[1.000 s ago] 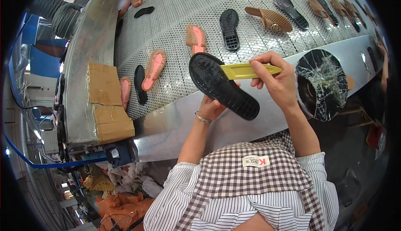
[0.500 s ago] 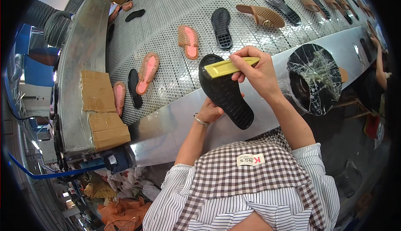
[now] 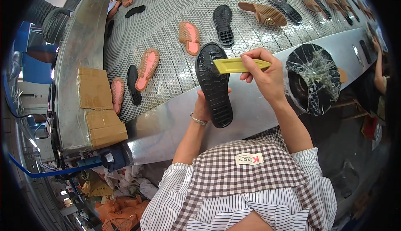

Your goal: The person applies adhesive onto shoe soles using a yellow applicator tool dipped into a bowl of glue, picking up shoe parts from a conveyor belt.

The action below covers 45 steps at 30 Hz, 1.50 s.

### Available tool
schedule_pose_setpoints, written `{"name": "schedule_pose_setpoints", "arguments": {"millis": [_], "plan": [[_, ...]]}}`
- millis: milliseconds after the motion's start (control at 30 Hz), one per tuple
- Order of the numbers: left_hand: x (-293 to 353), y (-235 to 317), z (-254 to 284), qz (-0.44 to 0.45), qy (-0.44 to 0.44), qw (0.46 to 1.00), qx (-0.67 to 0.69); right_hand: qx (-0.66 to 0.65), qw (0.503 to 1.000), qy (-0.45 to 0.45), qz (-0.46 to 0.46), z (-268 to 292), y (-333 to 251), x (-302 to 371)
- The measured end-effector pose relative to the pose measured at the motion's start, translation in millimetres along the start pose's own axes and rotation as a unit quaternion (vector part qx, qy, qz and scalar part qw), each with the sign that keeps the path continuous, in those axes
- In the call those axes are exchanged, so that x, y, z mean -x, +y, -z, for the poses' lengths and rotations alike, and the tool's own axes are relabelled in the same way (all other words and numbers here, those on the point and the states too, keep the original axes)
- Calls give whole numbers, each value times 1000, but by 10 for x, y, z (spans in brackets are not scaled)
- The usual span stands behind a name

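My left hand grips a black shoe sole from beneath and its left side; most of its fingers are hidden behind the sole. The sole is tilted with its wide toe end away from me, and its upper part has a wet shine. My right hand is closed round a flat yellow-handled brush. The brush's left end rests on or just over the upper part of the sole. To the right of my right hand stands a round black pot covered with clear, stringy dried glue.
A honeycomb-patterned conveyor belt carries woven slippers and black soles. Along its near side runs a metal ledge. Cardboard covers part of the metal frame at left. Another person's arm shows at far right.
The sole has turned more upright, its heel end swinging left. My right hand and the brush have shifted right and slightly down. Items on the belt have shifted slightly in the view.
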<state>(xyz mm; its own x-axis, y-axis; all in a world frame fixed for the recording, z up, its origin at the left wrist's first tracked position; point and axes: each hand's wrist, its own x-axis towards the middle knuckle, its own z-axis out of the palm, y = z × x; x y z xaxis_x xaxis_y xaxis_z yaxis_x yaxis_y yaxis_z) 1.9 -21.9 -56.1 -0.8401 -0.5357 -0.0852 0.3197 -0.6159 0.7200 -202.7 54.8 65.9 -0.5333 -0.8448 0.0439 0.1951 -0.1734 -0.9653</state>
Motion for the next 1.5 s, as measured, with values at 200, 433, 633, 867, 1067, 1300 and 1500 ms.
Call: {"name": "schedule_pose_setpoints", "arguments": {"millis": [200, 433, 633, 867, 1067, 1300, 1500], "plan": [[58, -3, -100, 39, 22, 999, 15, 6, 997, -69, -41, -12, 173, -59], [81, -42, -139, 76, 11, 996, 45, 71, 995, 66, 37, 263, 308, -240], [60, 18, -142, 70, 45, 996, 38, 271, 912, -102, 290, 146, 232, 63], [92, 91, -197, 61, 69, 996, 21, 191, 967, -51, 159, 112, 300, -98], [138, 219, -23, 1, 88, 993, 79, 235, 906, -180, 302, -258, 529, 333], [-299, 999, 826, -92, 290, 943, -133, 202, 953, -117, 192, -190, 567, 425], [-143, 1293, 1320, -385, 489, 660, -422, 253, 959, -58, 113, 388, 486, 609]]}}
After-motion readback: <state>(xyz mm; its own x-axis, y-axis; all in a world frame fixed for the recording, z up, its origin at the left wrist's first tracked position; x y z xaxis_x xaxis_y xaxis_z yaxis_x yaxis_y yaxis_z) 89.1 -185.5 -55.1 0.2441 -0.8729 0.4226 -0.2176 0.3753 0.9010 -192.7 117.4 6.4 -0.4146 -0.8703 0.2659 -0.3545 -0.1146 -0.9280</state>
